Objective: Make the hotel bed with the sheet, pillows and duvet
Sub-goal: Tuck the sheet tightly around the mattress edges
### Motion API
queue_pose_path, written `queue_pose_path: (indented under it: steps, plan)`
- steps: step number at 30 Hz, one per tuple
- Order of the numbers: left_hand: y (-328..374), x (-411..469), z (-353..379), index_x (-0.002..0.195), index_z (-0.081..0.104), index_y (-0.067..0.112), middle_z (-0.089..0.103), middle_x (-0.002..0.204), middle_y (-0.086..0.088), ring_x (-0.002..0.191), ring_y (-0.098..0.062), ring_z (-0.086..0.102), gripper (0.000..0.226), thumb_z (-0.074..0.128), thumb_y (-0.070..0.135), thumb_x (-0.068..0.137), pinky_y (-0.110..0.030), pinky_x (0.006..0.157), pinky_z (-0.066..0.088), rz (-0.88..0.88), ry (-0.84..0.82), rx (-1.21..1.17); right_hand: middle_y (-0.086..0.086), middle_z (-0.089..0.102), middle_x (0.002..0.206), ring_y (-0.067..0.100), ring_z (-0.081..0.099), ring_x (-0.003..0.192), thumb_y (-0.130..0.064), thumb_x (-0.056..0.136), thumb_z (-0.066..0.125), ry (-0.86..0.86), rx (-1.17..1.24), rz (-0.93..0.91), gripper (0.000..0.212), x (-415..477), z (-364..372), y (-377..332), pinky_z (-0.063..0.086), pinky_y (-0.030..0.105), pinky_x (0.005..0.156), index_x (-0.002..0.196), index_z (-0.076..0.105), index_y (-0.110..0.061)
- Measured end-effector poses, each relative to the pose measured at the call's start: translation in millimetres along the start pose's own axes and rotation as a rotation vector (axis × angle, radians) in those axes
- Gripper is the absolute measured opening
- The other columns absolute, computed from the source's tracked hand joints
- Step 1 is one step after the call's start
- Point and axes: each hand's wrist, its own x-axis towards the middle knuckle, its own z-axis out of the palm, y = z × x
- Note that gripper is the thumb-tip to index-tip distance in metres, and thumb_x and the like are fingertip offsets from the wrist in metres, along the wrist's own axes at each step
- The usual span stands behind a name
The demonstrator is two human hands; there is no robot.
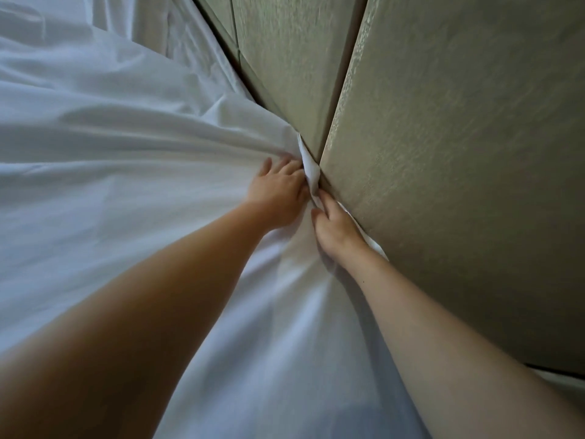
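A white sheet [120,160] covers the mattress and runs up to the padded headboard [459,160]. Its edge bunches into a raised fold [311,172] at the gap between mattress and headboard. My left hand [278,191] lies on the sheet beside that fold, fingers curled into the cloth at the gap. My right hand [335,226] pinches the fold's lower end against the headboard. Creases fan out from both hands. No pillows or duvet are in view.
The headboard is made of greenish padded panels [285,58] with dark seams between them. It stands tight against the mattress on the right. A strip of white cloth [563,381] shows below the headboard at lower right.
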Motion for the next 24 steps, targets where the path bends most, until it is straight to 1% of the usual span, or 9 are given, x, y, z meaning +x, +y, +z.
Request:
queue_pose_path:
  steps: [2, 6, 8, 11, 14, 17, 19, 22, 24]
  plan:
    - [2.9, 9.4, 1.9, 0.137, 0.049, 0.024, 0.041, 0.147, 0.002, 0.144, -0.019, 0.02, 0.047, 0.03, 0.042, 0.098, -0.043, 0.118, 0.012, 0.015, -0.065, 0.065, 0.001, 0.044, 0.149, 0.016, 0.036, 0.139, -0.02, 0.1, 0.038, -0.015, 0.062, 0.026, 0.048, 7.8, 1.6, 2.6, 0.025, 0.021, 0.109, 0.148, 0.039, -0.025]
    - [10.4, 32.9, -6.4, 0.131, 0.054, 0.027, 0.052, 0.138, 0.002, 0.134, -0.021, 0.038, 0.046, 0.032, 0.045, 0.095, -0.037, 0.114, 0.021, 0.053, -0.242, 0.297, 0.001, 0.05, 0.144, 0.013, 0.045, 0.13, -0.016, 0.1, 0.038, -0.006, 0.134, -0.01, 0.049, 17.7, 10.8, 10.0, 0.03, 0.01, 0.1, 0.148, 0.039, -0.025]
    - [12.7, 43.7, -10.6, 0.126, 0.057, 0.027, 0.055, 0.132, 0.003, 0.129, -0.02, 0.044, 0.042, 0.034, 0.042, 0.094, -0.035, 0.11, 0.024, 0.068, -0.308, 0.397, 0.003, 0.056, 0.133, 0.011, 0.054, 0.111, -0.002, 0.096, 0.036, -0.009, 0.205, 0.0, 0.058, 19.0, 13.2, 14.7, 0.037, 0.003, 0.084, 0.15, 0.035, -0.024]
    - [14.7, 51.5, -11.2, 0.129, 0.054, 0.026, 0.053, 0.134, 0.003, 0.131, -0.02, 0.041, 0.043, 0.04, 0.041, 0.091, -0.035, 0.114, 0.018, 0.032, -0.403, 0.422, 0.019, 0.059, 0.112, 0.018, 0.057, 0.08, -0.003, 0.097, 0.036, -0.06, 0.25, 0.003, 0.061, 14.9, 10.5, 14.9, 0.044, 0.013, 0.065, 0.151, 0.028, -0.032]
    - [15.7, 47.7, -11.4, 0.132, 0.051, 0.025, 0.049, 0.138, 0.0, 0.135, -0.021, 0.035, 0.045, 0.039, 0.037, 0.09, -0.037, 0.117, 0.01, 0.012, -0.389, 0.414, 0.013, 0.051, 0.138, 0.009, 0.053, 0.108, -0.003, 0.099, 0.037, -0.03, 0.103, -0.186, 0.06, -8.0, 3.2, 16.1, 0.042, 0.016, 0.09, 0.153, 0.026, -0.026]
    - [17.2, 41.0, -12.7, 0.126, 0.056, 0.02, 0.053, 0.133, -0.004, 0.132, -0.024, 0.038, 0.041, 0.036, 0.033, 0.093, -0.039, 0.117, 0.011, 0.046, -0.339, 0.433, 0.001, 0.049, 0.144, 0.0, 0.041, 0.131, -0.006, 0.1, 0.036, 0.11, -0.11, -0.394, 0.048, -34.1, 4.4, 35.1, 0.03, 0.014, 0.11, 0.148, 0.038, -0.014]
    - [17.7, 40.0, -16.2, 0.122, 0.059, 0.017, 0.056, 0.13, -0.006, 0.131, -0.025, 0.04, 0.041, 0.032, 0.031, 0.096, -0.038, 0.116, 0.013, 0.032, -0.315, 0.396, -0.006, 0.05, 0.141, -0.002, 0.04, 0.132, -0.015, 0.101, 0.034, 0.206, -0.185, -0.374, 0.046, -42.4, 5.5, 42.4, 0.029, 0.018, 0.113, 0.147, 0.04, -0.018]
    - [14.7, 42.2, -18.6, 0.118, 0.062, 0.018, 0.058, 0.126, -0.004, 0.129, -0.025, 0.041, 0.041, 0.031, 0.032, 0.096, -0.036, 0.114, 0.016, 0.045, -0.313, 0.351, -0.004, 0.065, 0.1, -0.007, 0.058, 0.09, -0.02, 0.102, 0.034, 0.127, -0.062, -0.135, 0.037, -32.2, 1.9, 38.3, 0.045, 0.015, 0.091, 0.135, 0.051, -0.019]
    - [11.5, 43.7, -14.7, 0.115, 0.064, 0.02, 0.06, 0.123, -0.003, 0.127, -0.025, 0.042, 0.038, 0.033, 0.033, 0.096, -0.034, 0.113, 0.016, 0.056, -0.308, 0.304, -0.005, 0.05, 0.069, -0.002, 0.051, 0.067, -0.025, 0.102, 0.035, -0.104, 0.064, 0.089, 0.027, -20.0, 1.1, 29.5, 0.043, 0.011, 0.074, 0.104, 0.057, -0.01]
